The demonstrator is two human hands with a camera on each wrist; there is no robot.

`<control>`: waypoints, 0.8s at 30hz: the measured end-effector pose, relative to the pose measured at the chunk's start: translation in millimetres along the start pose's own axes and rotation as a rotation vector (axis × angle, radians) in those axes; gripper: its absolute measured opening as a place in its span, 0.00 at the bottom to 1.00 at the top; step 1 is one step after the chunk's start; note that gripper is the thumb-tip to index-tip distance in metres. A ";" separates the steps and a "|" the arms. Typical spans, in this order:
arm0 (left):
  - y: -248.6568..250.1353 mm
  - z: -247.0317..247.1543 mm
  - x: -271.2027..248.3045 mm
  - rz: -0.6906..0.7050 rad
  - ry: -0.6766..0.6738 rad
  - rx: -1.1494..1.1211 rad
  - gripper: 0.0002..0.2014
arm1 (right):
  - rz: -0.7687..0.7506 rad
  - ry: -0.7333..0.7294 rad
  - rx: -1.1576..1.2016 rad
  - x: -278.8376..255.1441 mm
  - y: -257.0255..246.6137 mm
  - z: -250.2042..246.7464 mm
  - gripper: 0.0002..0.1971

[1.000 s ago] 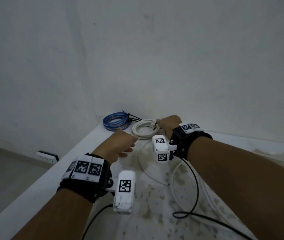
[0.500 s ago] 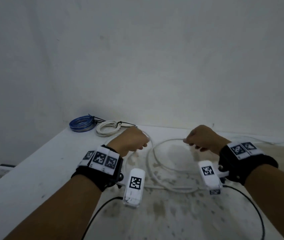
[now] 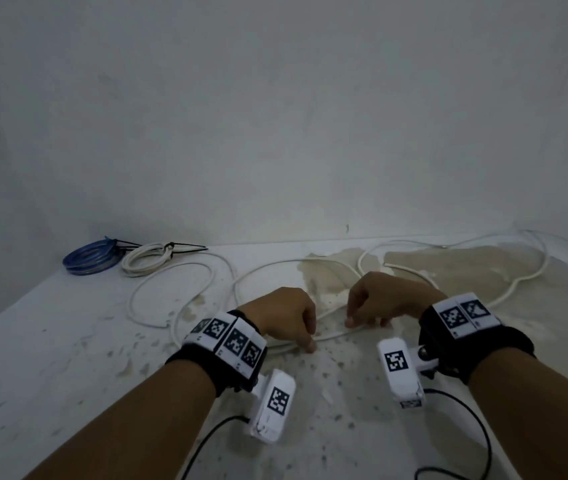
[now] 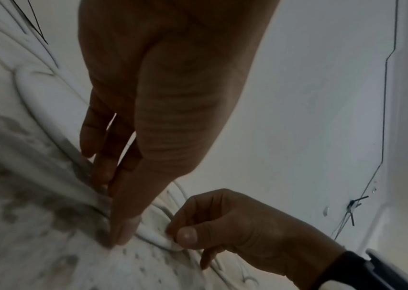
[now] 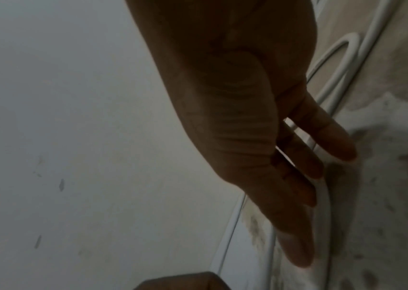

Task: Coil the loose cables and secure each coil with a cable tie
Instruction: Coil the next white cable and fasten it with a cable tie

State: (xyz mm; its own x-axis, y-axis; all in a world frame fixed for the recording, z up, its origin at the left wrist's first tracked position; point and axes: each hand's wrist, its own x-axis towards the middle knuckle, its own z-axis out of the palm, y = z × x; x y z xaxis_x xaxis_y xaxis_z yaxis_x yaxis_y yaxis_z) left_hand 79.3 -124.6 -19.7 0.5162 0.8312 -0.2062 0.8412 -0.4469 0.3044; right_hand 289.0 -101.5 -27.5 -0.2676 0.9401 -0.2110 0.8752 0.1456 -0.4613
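Note:
A long loose white cable [image 3: 331, 337] sprawls in wide loops over the stained white table [image 3: 50, 341]. Both hands are down at the tabletop on one stretch of it, a short gap apart. My left hand [image 3: 310, 344] pinches the cable [image 4: 153, 237] between thumb and fingertips [image 4: 123, 235] against the table. My right hand [image 3: 350, 322] pinches the same stretch; the left wrist view shows that hand's [image 4: 175, 235] thumb and curled fingers on it. In the right wrist view the right hand's fingers [image 5: 304, 196] lie along the cable [image 5: 324, 212].
At the back left corner lie a blue coil [image 3: 90, 261] and a white coil [image 3: 144, 261], each bound with a black cable tie [image 3: 189, 249]. A wall stands close behind. The table's edge runs along the left. Black camera leads [image 3: 206, 438] trail near my forearms.
My right hand left the tied white coil and came back right. Both hands lifted a loop of the loose cable, then lowered it to the table and drew closer together.

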 end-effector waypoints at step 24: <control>1.6 -35.7 -32.8 0.071 0.504 -0.171 0.13 | 0.322 0.415 0.091 -20.2 48.1 -13.3 0.11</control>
State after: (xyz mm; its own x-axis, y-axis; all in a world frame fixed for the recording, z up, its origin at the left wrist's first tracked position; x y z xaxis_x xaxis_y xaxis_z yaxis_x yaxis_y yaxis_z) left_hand 58.0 -140.8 20.7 0.3940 0.8755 0.2798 0.7470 -0.4824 0.4576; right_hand 341.8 -109.4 -34.0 0.2068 0.9784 -0.0044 0.8434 -0.1806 -0.5061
